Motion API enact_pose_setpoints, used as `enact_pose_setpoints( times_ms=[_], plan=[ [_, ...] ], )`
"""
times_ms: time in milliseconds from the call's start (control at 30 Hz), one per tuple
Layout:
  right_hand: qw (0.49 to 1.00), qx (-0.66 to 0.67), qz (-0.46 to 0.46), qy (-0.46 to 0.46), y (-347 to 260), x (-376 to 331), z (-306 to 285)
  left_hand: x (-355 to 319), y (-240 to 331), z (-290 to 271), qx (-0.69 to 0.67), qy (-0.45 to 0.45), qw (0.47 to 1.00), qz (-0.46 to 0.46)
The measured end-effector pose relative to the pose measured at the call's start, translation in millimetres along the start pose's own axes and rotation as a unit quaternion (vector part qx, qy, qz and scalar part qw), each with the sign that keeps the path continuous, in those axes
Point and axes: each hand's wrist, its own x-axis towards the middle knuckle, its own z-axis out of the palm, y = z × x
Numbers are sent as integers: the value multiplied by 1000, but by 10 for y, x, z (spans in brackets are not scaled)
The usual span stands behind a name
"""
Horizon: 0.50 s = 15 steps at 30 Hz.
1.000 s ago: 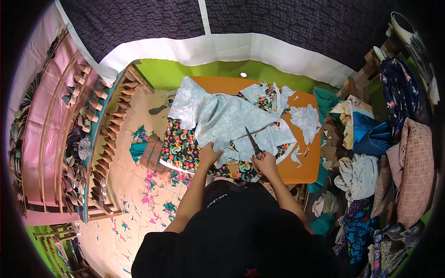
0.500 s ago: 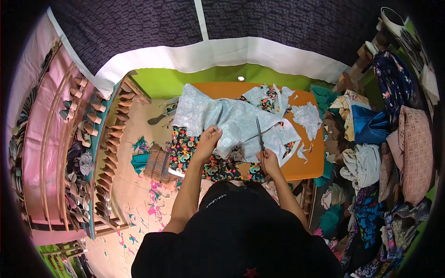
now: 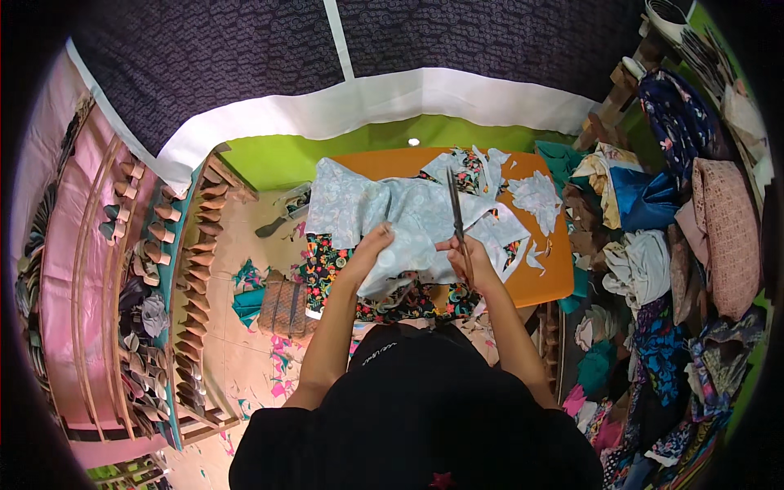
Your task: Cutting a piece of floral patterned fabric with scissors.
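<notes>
An orange table carries pale blue cloth, floral fabric and scattered offcuts.

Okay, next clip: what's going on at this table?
A person is working pale blue patterned fabric on an orange table. The left hand grips the fabric's near edge, while the right hand holds long metal scissors, blades pointing away over the cloth. Floral dark fabric lies underneath, and pale offcuts are scattered to the right.

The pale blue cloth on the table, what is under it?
Under the pale blue cloth lies dark flowered fabric, on an orange table. How far the flowered fabric reaches beneath is covered.
</notes>
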Motion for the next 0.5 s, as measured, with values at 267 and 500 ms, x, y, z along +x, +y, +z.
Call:
enact_pose_setpoints(
  times_ms=[267,500],
  plan=[
    [997,11,26,69,-98,80,307,-52,80,-43,263,-188,945,-38],
    [992,55,-56,101,-238,109,326,-169,164,-97,243,-207,947,-41]
  ],
)
